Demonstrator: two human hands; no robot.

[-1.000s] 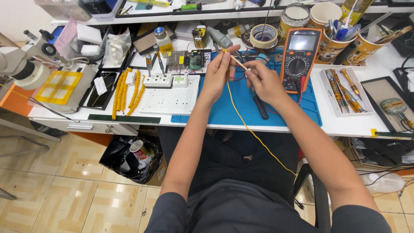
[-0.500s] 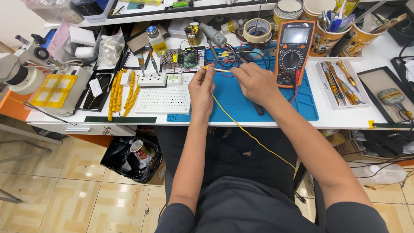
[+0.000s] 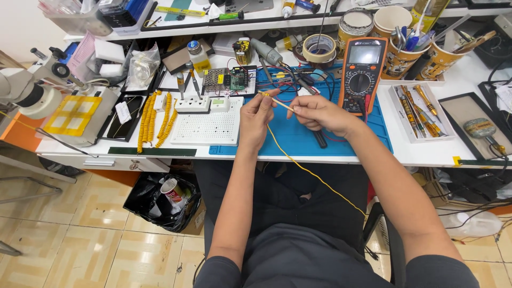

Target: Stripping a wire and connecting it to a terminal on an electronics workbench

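Both hands are raised just above the blue mat [image 3: 341, 140] on the table [image 3: 416, 154], a short gap between them, each pinched shut on the same yellow wire [image 3: 280, 104]. The left hand [image 3: 255, 114] grips the wire's free tip with thumb and forefinger, while the right hand [image 3: 319, 113] pinches it a little further along, so the short stretch between them is held taut and straight, likely to keep the end steady for close work. Below the hands the wire hangs slack and trails down over the lap. An orange multimeter [image 3: 364, 74] lies just beyond the right hand, and a white breadboard [image 3: 209, 127] sits near the left.
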